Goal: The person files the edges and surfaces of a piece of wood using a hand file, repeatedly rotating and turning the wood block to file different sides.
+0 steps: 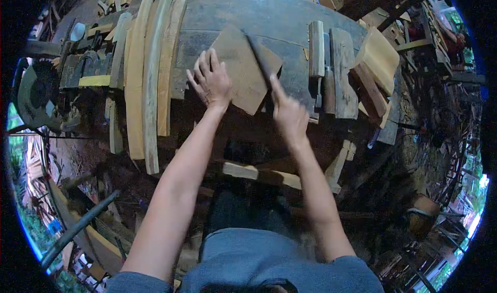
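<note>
A flat brown board [240,67] with angled corners lies on the dark workbench, its near corner jutting past the front edge. My left hand [211,80] rests on the board's left side, fingers spread and flat. My right hand [290,114] is closed around the near end of a long, thin dark bar [257,57], the index finger stretched along it. The bar slants across the board's right part; motion blur hides whether it is a file or another tool. Its gripped end is hidden inside my fingers.
Long wooden strips [152,75] lie at the left, overhanging the bench [233,8]. Wood blocks [341,70] and a chisel-like tool [329,88] lie at the right, beside a curved pale wood piece [378,57]. A toothed round blade [44,83] stands far left.
</note>
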Available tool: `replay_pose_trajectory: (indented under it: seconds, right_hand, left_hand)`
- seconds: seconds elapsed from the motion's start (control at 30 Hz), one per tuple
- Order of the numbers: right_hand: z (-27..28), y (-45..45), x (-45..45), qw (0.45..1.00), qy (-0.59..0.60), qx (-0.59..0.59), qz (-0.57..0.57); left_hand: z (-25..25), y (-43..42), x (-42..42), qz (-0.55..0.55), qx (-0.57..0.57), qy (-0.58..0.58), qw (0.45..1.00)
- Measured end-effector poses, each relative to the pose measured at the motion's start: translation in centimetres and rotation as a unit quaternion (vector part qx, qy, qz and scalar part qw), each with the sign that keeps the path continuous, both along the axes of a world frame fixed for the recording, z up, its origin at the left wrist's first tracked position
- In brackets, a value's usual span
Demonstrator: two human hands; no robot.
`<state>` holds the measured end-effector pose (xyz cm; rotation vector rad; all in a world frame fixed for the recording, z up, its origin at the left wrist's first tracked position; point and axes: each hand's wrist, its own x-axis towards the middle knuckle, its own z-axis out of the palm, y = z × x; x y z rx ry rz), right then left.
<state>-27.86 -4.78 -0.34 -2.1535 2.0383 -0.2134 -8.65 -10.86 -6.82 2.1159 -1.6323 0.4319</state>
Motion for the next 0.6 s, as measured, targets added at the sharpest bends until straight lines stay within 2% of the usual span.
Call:
replay_pose_trajectory:
  seconds: [0.03,0.1,0.27,0.37,0.5,0.6]
  right_hand:
    - [-0.7,-1.8,0.0,1.000,-0.003,0.004,0.001]
    - [-1.6,-4.3,0.2,0.997,-0.028,-0.064,-0.029]
    - [-0.4,4.0,0.6,0.999,-0.045,0.002,0.027]
    - [-0.6,2.3,0.1,0.999,-0.032,0.017,0.032]
    - [-1.2,-4.0,0.5,0.999,-0.040,-0.030,-0.013]
    - [-0.7,-1.7,0.7,0.998,-0.049,-0.037,-0.021]
  left_hand:
    - [0.2,0.0,0.0,0.009,0.024,0.023,0.999]
    - [0.2,0.4,-0.1,0.010,0.039,0.019,0.999]
    - [0.6,0.2,-0.2,0.019,0.060,0.037,0.997]
    - [0.7,0.1,0.1,0.013,0.057,0.034,0.998]
    - [0.5,-0.1,-0.8,0.030,0.063,0.033,0.997]
    - [0.5,-0.3,-1.3,0.061,0.054,0.041,0.996]
